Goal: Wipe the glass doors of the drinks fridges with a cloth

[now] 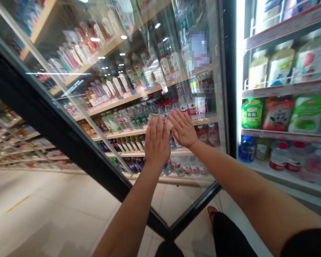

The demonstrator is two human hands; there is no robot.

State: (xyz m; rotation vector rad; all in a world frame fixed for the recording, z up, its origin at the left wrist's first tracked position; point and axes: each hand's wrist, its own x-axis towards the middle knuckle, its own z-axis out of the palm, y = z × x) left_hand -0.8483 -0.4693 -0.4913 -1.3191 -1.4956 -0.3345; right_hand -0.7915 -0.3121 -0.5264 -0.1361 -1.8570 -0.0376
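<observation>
My left hand [157,142] is pressed flat on a glass door [192,162], fingers straight and close together. Under its fingertips a pale, folded cloth [154,115] shows a thin edge; the palm hides most of it, and the hand holds it against the glass. Just to the right, my right hand [185,128] also lies flat on the pane with its fingers stretched out. Its fingertips come near the cloth's right end, and I cannot tell whether they touch it.
A black door frame [77,135] borders the tilted pane. Bottles on wooden shelves [115,103] show in the glass. At right stands a lit fridge with drink bottles [280,64], pouches [278,113] and red price rails [289,89]. Tiled floor [69,210] and a shoe [212,213] appear below.
</observation>
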